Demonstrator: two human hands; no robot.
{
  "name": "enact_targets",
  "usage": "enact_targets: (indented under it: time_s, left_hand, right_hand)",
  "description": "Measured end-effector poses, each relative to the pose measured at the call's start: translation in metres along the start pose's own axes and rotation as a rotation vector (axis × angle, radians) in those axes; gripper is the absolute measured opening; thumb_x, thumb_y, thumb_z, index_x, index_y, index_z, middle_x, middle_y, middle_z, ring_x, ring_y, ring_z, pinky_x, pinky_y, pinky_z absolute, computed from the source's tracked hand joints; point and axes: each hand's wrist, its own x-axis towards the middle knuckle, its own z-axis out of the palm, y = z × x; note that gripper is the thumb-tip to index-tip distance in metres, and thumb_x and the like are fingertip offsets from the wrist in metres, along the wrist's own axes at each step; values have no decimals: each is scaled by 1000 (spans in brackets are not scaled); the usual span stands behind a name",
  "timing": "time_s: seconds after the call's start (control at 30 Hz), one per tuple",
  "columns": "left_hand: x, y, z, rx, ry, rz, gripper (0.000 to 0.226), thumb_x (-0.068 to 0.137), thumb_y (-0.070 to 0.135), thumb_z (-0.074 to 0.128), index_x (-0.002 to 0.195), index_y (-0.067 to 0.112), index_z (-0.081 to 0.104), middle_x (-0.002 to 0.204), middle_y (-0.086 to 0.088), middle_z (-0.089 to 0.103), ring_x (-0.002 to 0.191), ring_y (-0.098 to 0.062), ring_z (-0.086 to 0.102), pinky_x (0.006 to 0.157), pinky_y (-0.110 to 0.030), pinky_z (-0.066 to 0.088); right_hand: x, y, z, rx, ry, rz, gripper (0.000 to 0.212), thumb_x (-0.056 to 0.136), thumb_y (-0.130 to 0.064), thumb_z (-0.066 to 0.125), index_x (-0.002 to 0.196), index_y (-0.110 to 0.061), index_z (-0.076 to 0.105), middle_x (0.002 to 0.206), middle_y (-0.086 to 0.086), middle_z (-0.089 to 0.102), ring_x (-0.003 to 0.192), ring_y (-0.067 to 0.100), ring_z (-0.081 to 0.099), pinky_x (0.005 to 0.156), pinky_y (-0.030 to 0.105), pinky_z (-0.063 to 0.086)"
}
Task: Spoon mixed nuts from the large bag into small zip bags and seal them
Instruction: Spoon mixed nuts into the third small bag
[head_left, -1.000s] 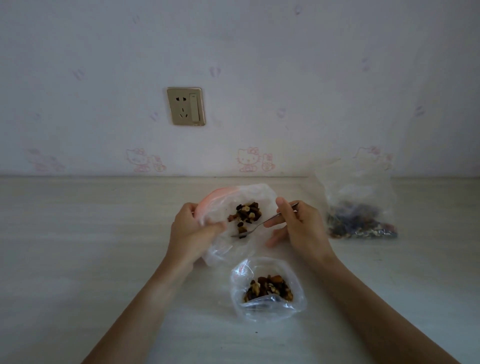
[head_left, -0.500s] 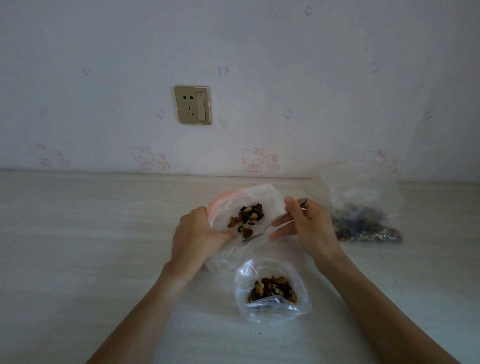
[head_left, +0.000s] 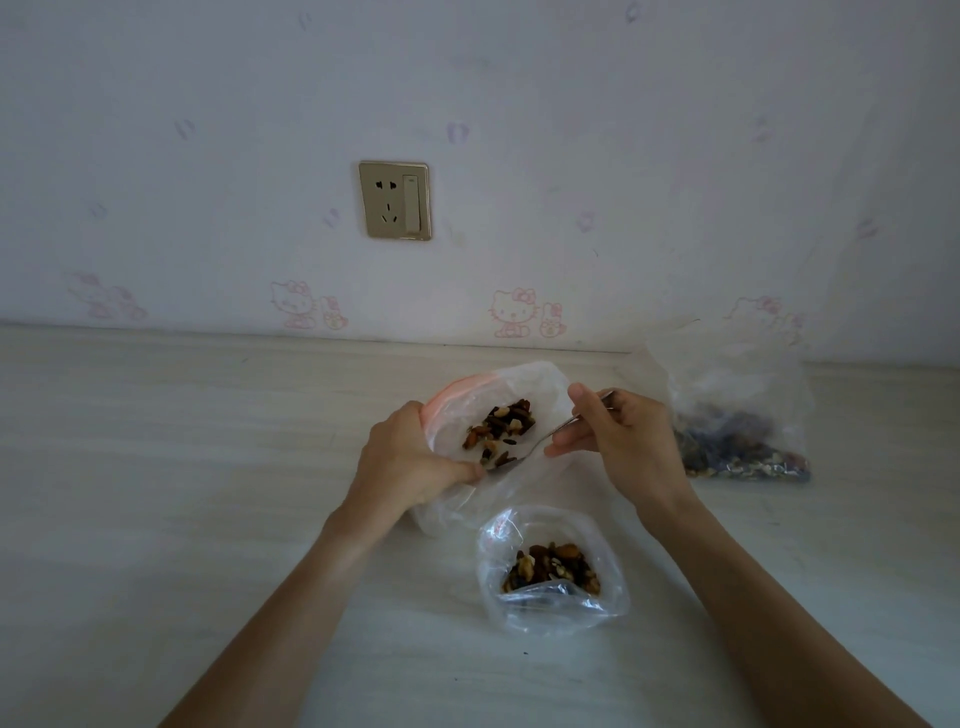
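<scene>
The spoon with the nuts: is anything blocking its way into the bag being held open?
Nothing visible does. The left hand holds the zip bag open by its rim, and the spoon, held by the right hand, already has its bowl inside the mouth.

Spoon (head_left: 524, 453) tip now lower among nuts (head_left: 501, 428), beside left thumb.

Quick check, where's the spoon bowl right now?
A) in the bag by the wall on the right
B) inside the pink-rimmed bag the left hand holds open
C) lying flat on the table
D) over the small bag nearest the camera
B: the right hand holds the spoon, whose tip is among the nuts inside the pink-rimmed bag gripped by the left hand.
</scene>
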Motion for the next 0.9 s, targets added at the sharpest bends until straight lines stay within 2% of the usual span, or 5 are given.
enact_targets:
  time_s: [0.17, 0.4, 0.57, 0.73, 0.9]
  left_hand:
    - [-3, -1, 2, -23, 9, 15, 86, 43, 56, 101, 109, 25, 56, 98, 12, 62, 83, -3, 58, 59, -19, 41]
    - [-4, 0, -1, -15, -39, 12, 91, 41, 56, 101, 112, 23, 54, 103, 9, 62, 89, -9, 61, 63, -23, 45]
    - [-5, 2, -1, 7, -40, 12, 91, 43, 55, 101, 114, 22, 54, 105, 8, 62, 93, -13, 62, 72, -27, 50]
    - [-6, 4, -1, 39, -68, 18, 92, 45, 57, 100, 115, 23, 52, 105, 8, 61, 93, -13, 60, 66, -24, 45]
    - [-4, 4, 0, 49, -70, 7, 92, 45, 58, 100, 115, 24, 50, 102, 11, 58, 91, -10, 59, 65, -23, 44]
  right_hand:
    - [-5, -1, 4, 111, 8, 19, 36, 97, -36, 69, 89, -1, 69, 72, 12, 77, 71, 27, 78, 71, 26, 63]
    - [-9, 2, 20, 140, -18, 2, 28, 97, -31, 70, 92, -4, 70, 74, 11, 78, 75, 24, 79, 69, 25, 62]
    - [-6, 6, 22, 33, 103, -24, 33, 98, -38, 68, 86, -7, 72, 70, 2, 78, 71, 16, 78, 69, 23, 62]
    - [-7, 10, 22, 70, 163, 31, 30, 101, -35, 63, 94, -7, 72, 74, 1, 79, 75, 14, 78, 74, 28, 62]
    - [-9, 10, 25, 103, 179, 15, 21, 101, -24, 66, 92, -6, 72, 75, 2, 79, 73, 16, 78, 67, 24, 62]
